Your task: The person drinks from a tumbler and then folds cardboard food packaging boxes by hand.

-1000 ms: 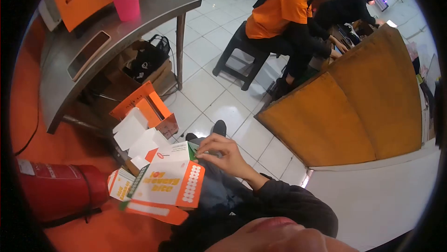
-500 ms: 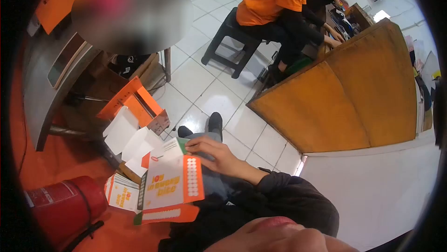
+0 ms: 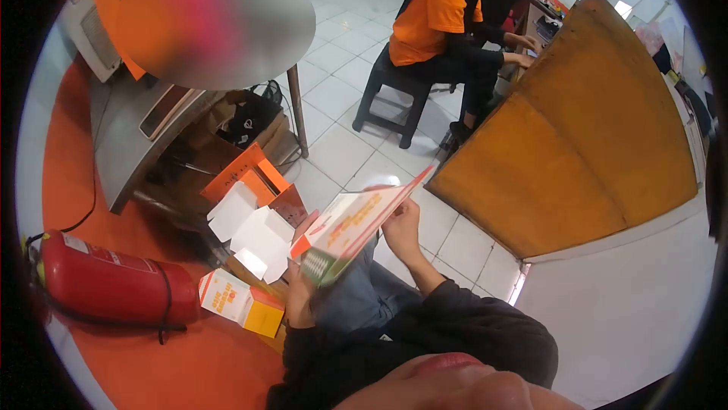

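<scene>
Brown wooden panel: takes up the right of the view; just beyond it a seated person in an orange top is on a dark stool.
Steel table: at the left, partly hidden by a round blurred patch; a phone lies near its edge.
Red extinguisher: at the far left, well apart from both hands.
Printed carton: up in front of the lap, between the two hands and touching both; its longer visible line runs from lower left, by the left palm, to upper right, past the right fingers; it is tilted and seen aslant; neither hand is clearly nearer, as each is at its own end.
Carton's look: white face with yellow lettering; orange at the left corner; a green strip with a pale pattern along the near edge; the far upper edge is blurred; how far it is folded I cannot tell.
Open white carton: flaps spread, just left of the printed one.
Small printed box: white and yellow, low on the left.
Left hand: grasping the carton's left end, partly hidden behind it.
Right hand: fingers bent against the right side; pinching or merely pressing, I cannot tell.
</scene>
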### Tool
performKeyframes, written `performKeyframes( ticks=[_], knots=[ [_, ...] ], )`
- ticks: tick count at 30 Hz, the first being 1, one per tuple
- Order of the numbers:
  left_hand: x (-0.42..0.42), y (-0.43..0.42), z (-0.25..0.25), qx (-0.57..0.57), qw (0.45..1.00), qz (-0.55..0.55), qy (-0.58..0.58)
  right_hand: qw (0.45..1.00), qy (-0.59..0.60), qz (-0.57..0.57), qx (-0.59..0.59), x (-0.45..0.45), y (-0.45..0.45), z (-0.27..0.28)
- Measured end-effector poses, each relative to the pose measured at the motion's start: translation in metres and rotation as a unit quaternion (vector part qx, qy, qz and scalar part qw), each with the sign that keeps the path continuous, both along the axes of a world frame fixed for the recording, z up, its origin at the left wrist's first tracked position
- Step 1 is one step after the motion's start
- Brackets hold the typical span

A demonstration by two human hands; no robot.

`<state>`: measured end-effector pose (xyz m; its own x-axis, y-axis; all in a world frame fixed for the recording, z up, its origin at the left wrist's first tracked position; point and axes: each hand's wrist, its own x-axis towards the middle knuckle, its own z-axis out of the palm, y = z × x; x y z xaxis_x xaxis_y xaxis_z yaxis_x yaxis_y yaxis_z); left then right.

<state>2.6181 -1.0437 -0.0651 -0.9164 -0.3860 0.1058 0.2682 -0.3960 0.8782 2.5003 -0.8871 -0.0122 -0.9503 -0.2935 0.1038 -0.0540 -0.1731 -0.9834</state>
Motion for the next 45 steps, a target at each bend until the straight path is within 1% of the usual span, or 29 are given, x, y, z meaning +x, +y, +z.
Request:
performKeyframes(
  ticks=[1,3,4,5,6,8,10,11,12,14,16,18,19,20,21,23,24,25,28,29,30,32,33,36,37,39,41,44,45],
  knots=[
    [-0.003,0.01,0.004,-0.056,0.997,0.047,0.005,0.99,0.092,-0.097,-0.035,0.003,-0.005,-0.005],
    [-0.007,0.02,0.001,-0.147,0.979,0.136,-0.027,0.99,0.134,-0.044,0.025,0.016,0.006,-0.004],
    [-0.008,0.029,0.015,-0.228,0.96,0.158,-0.041,0.986,0.153,-0.018,0.055,0.022,0.009,-0.001],
    [-0.011,0.045,0.029,-0.305,0.934,0.179,-0.057,0.988,0.092,0.11,0.058,0.03,0.014,0.005],
    [-0.012,0.06,0.041,-0.378,0.901,0.199,-0.077,0.985,0.0,0.17,0.014,0.04,0.014,0.01],
    [-0.008,0.079,0.051,-0.438,0.887,0.124,-0.076,0.994,0.021,0.105,-0.013,0.049,0.007,-0.006],
    [-0.002,0.086,0.06,-0.49,0.861,0.117,-0.079,0.991,0.007,0.077,0.108,0.043,0.02,-0.008],
    [0.001,0.084,0.064,-0.467,0.876,0.086,-0.077,0.996,0.015,0.066,0.05,0.044,0.023,-0.004],
    [0.004,0.081,0.067,-0.442,0.892,0.056,-0.079,0.992,0.047,0.068,0.091,0.045,0.028,0.001],
    [0.011,0.072,0.082,-0.373,0.924,-0.02,-0.083,0.983,-0.097,0.133,0.079,0.051,0.042,0.019],
    [0.017,0.062,0.083,-0.399,0.912,-0.066,-0.068,0.996,-0.039,0.07,0.042,0.056,0.041,0.002],
    [0.023,0.056,0.091,-0.418,0.905,-0.071,0.014,0.992,-0.075,0.098,0.017,0.059,0.044,0.019],
    [0.019,0.047,0.084,-0.429,0.899,-0.074,0.053,0.994,-0.053,0.092,0.013,0.06,0.043,0.021],
    [0.019,0.05,0.082,-0.437,0.896,-0.029,0.078,0.996,-0.029,0.084,0.009,0.062,0.044,0.022],
    [0.02,0.053,0.08,-0.445,0.89,0.017,0.102,0.993,-0.002,0.101,0.058,0.064,0.048,0.023],
    [0.01,0.067,0.046,-0.332,0.927,0.127,0.123,0.983,-0.086,0.161,-0.03,0.071,0.054,0.008],
    [0.004,0.074,0.034,-0.274,0.935,0.18,0.138,0.98,-0.054,0.182,-0.055,0.072,0.051,0.007],
    [0.002,0.09,0.049,-0.159,0.956,0.206,0.137,0.975,-0.023,0.203,-0.082,0.074,0.049,0.007],
    [0.011,0.099,0.042,-0.113,0.972,0.19,0.08,0.961,0.023,0.276,0.004,0.058,0.052,0.019],
    [0.016,0.094,0.038,-0.175,0.964,0.185,0.07,0.964,0.008,0.266,0.03,0.055,0.054,0.023],
    [0.023,0.089,0.042,-0.282,0.939,0.19,0.047,0.923,0.048,0.348,0.159,0.044,0.058,0.034],
    [0.036,0.08,0.053,-0.485,0.855,0.184,-0.002,0.769,0.118,0.485,0.398,0.013,0.071,0.05],
    [0.039,0.077,0.048,-0.62,0.767,0.164,0.013,0.786,0.189,0.5,0.312,0.008,0.078,0.028],
    [0.036,0.067,0.034,-0.756,0.652,0.031,0.043,0.701,0.198,0.569,0.382,-0.001,0.073,0.024],
    [0.036,0.064,0.025,-0.765,0.644,0.006,0.008,0.714,0.193,0.563,0.369,-0.001,0.073,0.007],
    [0.037,0.058,0.012,-0.76,0.648,-0.027,-0.031,0.778,0.158,0.482,0.37,0.008,0.078,-0.011],
    [0.037,0.053,0.004,-0.749,0.659,-0.038,-0.057,0.828,0.085,0.396,0.388,0.024,0.077,-0.001],
    [0.039,0.05,0.005,-0.758,0.644,-0.05,-0.092,0.865,0.203,0.301,0.346,0.038,0.09,-0.024],
    [0.039,0.051,0.004,-0.75,0.654,-0.048,-0.083,0.889,0.16,0.297,0.311,0.043,0.091,-0.031]
  ],
)
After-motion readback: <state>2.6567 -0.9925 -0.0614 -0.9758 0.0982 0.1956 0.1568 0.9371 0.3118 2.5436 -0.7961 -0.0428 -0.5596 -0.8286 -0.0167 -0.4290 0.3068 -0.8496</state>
